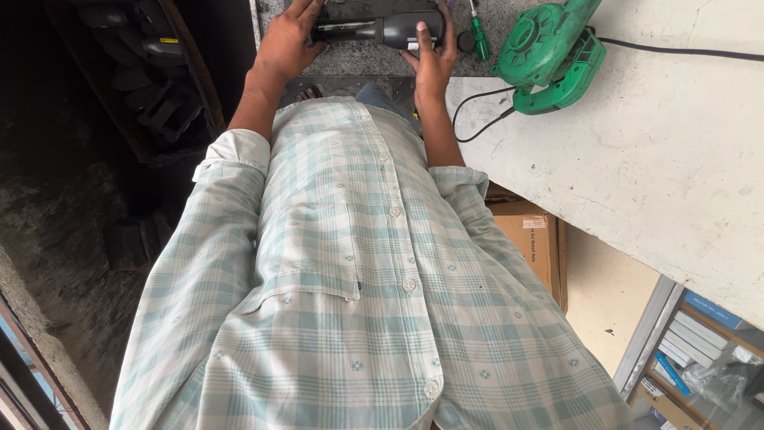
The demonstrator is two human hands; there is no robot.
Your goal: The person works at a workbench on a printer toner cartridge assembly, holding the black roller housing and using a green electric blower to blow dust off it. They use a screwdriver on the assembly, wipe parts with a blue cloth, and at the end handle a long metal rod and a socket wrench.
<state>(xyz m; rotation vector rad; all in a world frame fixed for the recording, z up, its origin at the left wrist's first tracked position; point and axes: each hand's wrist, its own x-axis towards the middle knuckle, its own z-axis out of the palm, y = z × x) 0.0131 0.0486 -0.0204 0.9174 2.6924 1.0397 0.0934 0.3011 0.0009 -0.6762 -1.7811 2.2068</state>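
Fingers (296, 14) of the left hand (285, 44) wrap over the left end of a long black cartridge (378, 24), thumb side pressed against its near face, so that hand is closed on it. Over on the other end, the right hand (434, 60) has its fingers laid flat across the top and front of the same cartridge, pressing rather than curling under; how far they close around the back edge, I cannot tell from this angle.

The cartridge lies on a speckled grey tabletop (358, 62), hard up at the far edge of the view, its long axis running left to right, straight across between the two hands. Both hands are on it, one at each end, so neither has to reach; the left has the fuller grip, the right sits nearer the rounded grey end.

Just right of the right hand, a green-handled screwdriver (480, 40) lies near the cartridge's right end, close but apart from the fingers. Further right, on the white-painted tabletop (652, 159), sits a green electric blower (553, 60), its black cord (477, 119) looping back towards the near edge. Below that edge stands a brown cardboard box (529, 239). A checked pale-green shirt (350, 302) fills the middle of the view.
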